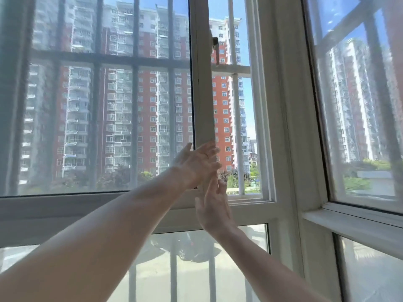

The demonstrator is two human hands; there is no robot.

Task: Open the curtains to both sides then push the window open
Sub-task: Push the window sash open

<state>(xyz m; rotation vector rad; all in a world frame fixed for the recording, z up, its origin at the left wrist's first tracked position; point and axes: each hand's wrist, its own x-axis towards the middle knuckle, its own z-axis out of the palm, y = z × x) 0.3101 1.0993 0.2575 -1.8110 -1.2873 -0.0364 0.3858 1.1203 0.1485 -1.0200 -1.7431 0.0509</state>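
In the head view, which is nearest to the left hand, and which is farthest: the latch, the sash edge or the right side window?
1. Sash edge: under the left hand, touching.
2. Latch: straight above, high on the sash.
3. Right side window: far right, beyond the corner post.

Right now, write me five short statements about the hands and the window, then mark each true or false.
1. Both hands are at the sliding sash's vertical edge. True: the left hand sits above the right hand on the sash frame.
2. The window is fully shut. False: an open gap shows right of the sash.
3. White security bars stand outside the gap. True.
4. The right hand grips the latch handle. False: the latch handle is high up, untouched.
5. A curtain covers the middle pane. False: the glass is uncovered, showing apartment towers.
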